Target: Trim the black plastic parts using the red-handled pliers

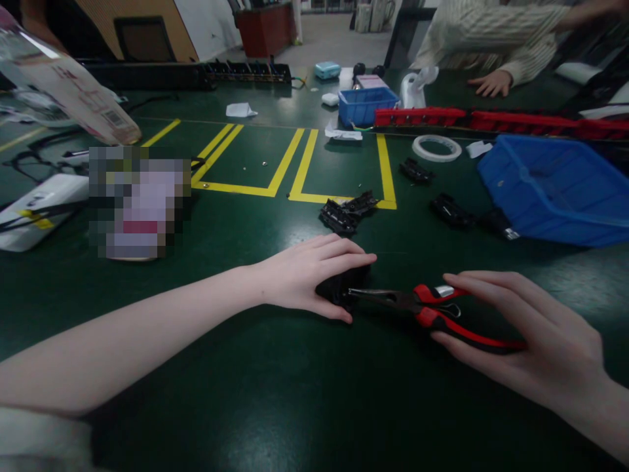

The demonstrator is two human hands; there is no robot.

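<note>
My left hand (319,269) is closed around a small black plastic part (339,286) on the green tabletop, its thumb on the near side and fingers over the far side. Much of that part is hidden under the palm. In my right hand (540,341) are red-and-black long-nose pliers (427,308), gripped by the handles. Their jaws point left and their tip meets the black part; whether they pinch it I cannot tell. Just beyond my left hand lie more black plastic parts (346,213).
At the right stands a large blue bin (555,190), near a tape roll (437,148) and black pieces (449,210). A small blue basket (366,106) and red strips (466,121) lie farther back. A bottle (73,92) rises at left. Another person's hand (493,82) rests across the table.
</note>
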